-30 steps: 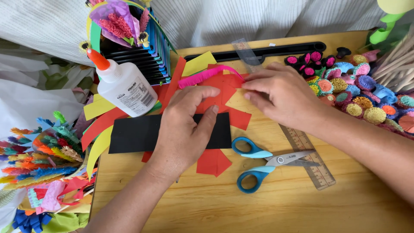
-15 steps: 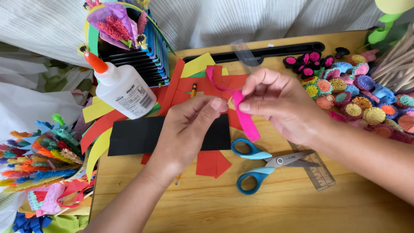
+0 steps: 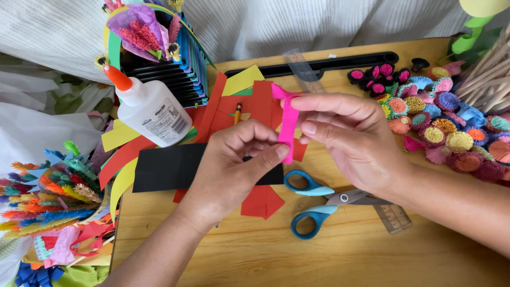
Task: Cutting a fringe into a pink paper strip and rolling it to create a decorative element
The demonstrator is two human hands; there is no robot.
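Both hands pinch pink strip [image 3: 287, 125] held above counter [image 3: 350, 255]: left hand [image 3: 239, 165] at bottom end, right hand [image 3: 350, 138] near top. Keep strip taut, flat; scissors [image 3: 319, 204] close below.

The left hand [image 3: 234, 165] comes up from the lower left, forearm angled inward, knuckles up, fingers curled, thumb and forefinger pinched together. The right hand [image 3: 348, 141] enters from the right, palm turned leftward, thumb and fingertips pinched close above the left hand's pinch.
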